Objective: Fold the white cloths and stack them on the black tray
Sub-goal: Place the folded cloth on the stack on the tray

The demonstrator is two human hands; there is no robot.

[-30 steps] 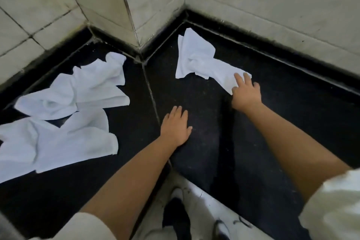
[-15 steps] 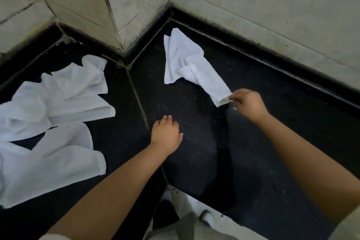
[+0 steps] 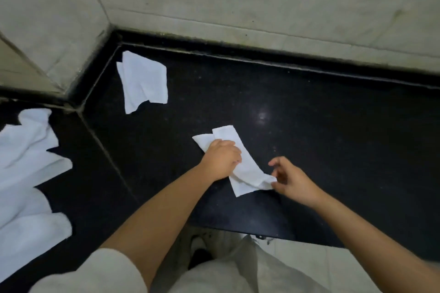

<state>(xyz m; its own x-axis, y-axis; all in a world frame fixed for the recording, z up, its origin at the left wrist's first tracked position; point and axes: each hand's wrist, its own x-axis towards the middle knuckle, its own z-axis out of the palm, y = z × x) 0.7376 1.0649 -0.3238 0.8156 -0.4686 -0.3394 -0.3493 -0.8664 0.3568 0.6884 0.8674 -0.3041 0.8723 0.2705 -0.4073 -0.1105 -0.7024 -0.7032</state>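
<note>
A narrow, crumpled white cloth lies on the black stone counter in front of me. My left hand lies over its far end with fingers curled, holding it down. My right hand pinches the cloth's near corner, which is lifted slightly off the surface. A second white cloth, loosely flattened, lies near the inner corner of the counter. No separate black tray can be made out.
A heap of several rumpled white cloths covers the left counter section, past the seam. Pale tiled walls close off the back and left. The counter's front edge runs just above my legs.
My right hand has dragged one cloth from the corner toward me, leaving another behind. My left hand moved off the bare counter onto that cloth. The view has swung right.
</note>
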